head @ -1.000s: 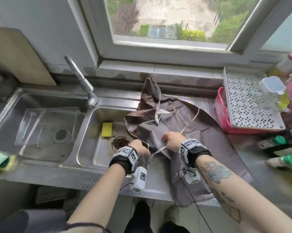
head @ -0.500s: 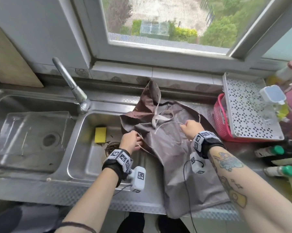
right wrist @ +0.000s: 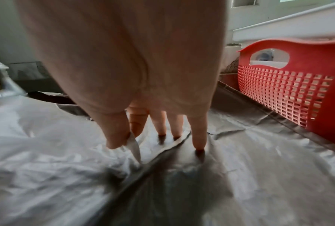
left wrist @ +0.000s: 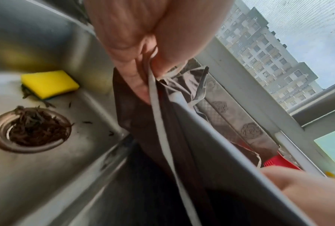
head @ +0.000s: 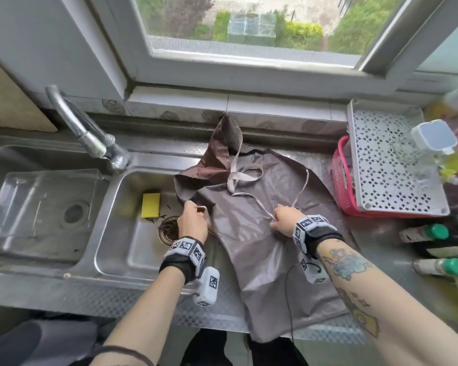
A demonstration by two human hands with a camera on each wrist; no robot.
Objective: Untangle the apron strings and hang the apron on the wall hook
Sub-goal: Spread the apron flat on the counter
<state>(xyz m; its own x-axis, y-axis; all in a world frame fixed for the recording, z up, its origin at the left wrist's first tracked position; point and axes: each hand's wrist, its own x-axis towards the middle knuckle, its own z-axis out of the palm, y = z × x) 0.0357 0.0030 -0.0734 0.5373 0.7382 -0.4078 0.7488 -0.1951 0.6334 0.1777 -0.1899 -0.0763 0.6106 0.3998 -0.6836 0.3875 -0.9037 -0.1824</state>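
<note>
A brown-grey apron (head: pixel 262 247) lies spread on the steel counter beside the sink, its lower edge hanging over the front. Pale strings (head: pixel 245 177) cross in a loose loop near its top. My left hand (head: pixel 193 220) pinches the apron's left edge together with a pale string (left wrist: pixel 159 110) over the sink rim. My right hand (head: pixel 282 220) pinches another pale string (right wrist: pixel 133 146) between thumb and forefinger, its other fingertips (right wrist: pixel 198 142) pressing on the cloth (right wrist: pixel 240 175). No wall hook is in view.
A red basket (head: pixel 340 180) under a white perforated tray (head: pixel 388 167) stands right of the apron. Green-capped bottles (head: pixel 433 232) lie at the right edge. A double sink (head: pixel 132 283) holds a yellow sponge (head: pixel 150 204); its faucet (head: pixel 90 138) rises at the back.
My right hand has drawn its string back toward me and down onto the cloth. My left hand stays at the apron's left edge. The string loop near the top lies looser.
</note>
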